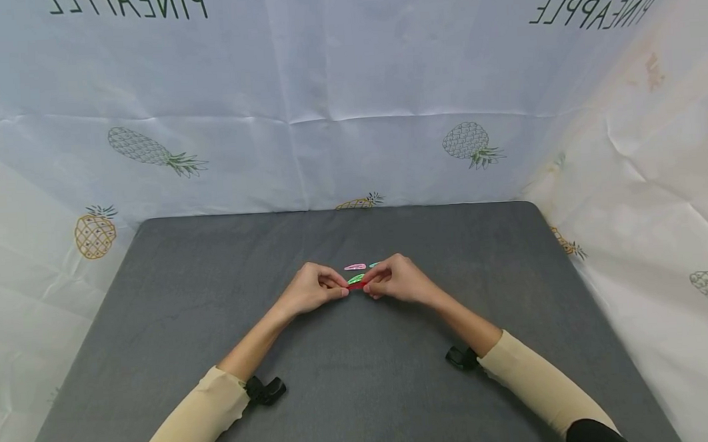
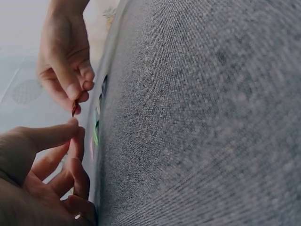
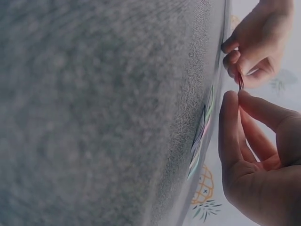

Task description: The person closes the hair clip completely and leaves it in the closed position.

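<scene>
Both hands meet over the middle of the grey desk, a little toward its far edge. Your left hand pinches the left end of a small red hair clip between thumb and forefinger; your right hand pinches the right end the same way. The clip sits just above the cloth, between the two sets of fingertips. The wrist views confirm it: a thin red sliver held edge-on at the fingertips, the other fingers loosely curled.

Judgement on the step: it looks like you are flexing or snapping the clip. Keep each pinch close to its end so the middle is free to bow, and press evenly from both sides; an uneven push could let the thin metal slip out sideways. Hold it low over the desk so a dropped clip does not travel far.

Just beyond your hands lie a pink clip, a green clip and part of a teal clip, near one another; keep your knuckles off them.

Writing: the backdrop sheet carries the word "PINEAPPLE" twice, upside down as seen from here, with pineapple drawings. No brand is readable on the clips.
</scene>
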Demonstrator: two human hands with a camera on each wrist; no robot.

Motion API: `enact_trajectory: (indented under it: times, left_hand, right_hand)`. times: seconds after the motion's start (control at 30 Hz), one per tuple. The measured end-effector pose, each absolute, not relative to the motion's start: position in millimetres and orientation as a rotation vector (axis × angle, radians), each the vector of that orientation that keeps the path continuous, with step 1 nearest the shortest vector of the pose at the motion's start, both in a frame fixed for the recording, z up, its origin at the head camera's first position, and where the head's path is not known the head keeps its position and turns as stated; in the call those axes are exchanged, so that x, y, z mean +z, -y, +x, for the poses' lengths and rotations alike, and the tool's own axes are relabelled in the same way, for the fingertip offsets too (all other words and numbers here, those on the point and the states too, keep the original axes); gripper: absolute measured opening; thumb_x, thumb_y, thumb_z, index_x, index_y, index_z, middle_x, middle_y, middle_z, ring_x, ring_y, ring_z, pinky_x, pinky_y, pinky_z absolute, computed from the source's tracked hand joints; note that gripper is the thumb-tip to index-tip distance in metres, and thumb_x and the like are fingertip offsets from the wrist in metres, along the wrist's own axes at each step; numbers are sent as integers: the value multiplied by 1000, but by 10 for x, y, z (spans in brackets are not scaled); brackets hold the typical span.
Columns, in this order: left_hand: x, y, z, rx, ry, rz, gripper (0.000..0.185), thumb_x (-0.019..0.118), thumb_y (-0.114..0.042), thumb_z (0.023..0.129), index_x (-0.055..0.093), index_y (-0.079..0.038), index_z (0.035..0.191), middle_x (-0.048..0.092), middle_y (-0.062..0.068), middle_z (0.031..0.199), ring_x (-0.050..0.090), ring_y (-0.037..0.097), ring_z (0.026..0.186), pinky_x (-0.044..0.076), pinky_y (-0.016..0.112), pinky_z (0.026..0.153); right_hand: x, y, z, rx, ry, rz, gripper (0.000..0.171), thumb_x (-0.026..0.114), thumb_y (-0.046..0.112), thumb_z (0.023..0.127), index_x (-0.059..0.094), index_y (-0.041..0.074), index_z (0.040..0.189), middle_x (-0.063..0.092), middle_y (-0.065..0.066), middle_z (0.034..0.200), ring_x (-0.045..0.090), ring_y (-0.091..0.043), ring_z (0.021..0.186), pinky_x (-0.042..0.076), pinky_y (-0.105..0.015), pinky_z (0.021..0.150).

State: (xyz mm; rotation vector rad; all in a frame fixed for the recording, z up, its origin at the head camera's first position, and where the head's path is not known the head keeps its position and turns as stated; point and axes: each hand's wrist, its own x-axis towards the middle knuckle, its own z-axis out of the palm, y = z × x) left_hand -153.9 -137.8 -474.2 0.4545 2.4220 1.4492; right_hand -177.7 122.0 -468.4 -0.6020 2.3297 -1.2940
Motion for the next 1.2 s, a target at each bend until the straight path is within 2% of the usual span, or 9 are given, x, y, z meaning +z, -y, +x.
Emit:
enact_trajectory:
  times: [0.17,0.37,0.83,1.2]
  left_hand:
    - [-4759,1356,-1541,1403,-2460,449,9,84,-12,95,85,-5,100,83,10,89,65,7,68,47,23,62]
    - [-4755,1328,-1543,1370,-2495,467,8,85,-11,94,85,-5,98,83,9,86,65,6,67,48,23,62]
    - [-4756,1297,-1561,1309,-2525,463,5,86,-12,93,84,-7,95,82,6,82,65,5,65,49,24,62]
    - [-4731,1294,-1562,1298,-2535,447,5,86,-12,93,84,-7,94,81,6,81,62,5,64,47,24,61]
  right_hand:
    - [-4680,-1217,-1769,-1272,-2331,-607,18,80,12,99,84,2,113,85,-11,94,80,-15,77,64,-30,71]
    - [-4688,-1212,-1765,-1239,-2351,-609,15,80,13,99,84,5,111,84,-7,90,77,-11,73,61,-28,68]
    - [-4681,-1185,-1770,-1205,-2355,-627,15,81,11,98,84,3,110,83,-9,85,77,-13,70,62,-30,66]
    - [-4695,-1193,-1787,-1214,-2332,-622,15,80,9,98,84,3,112,85,-11,92,79,-13,72,64,-31,69]
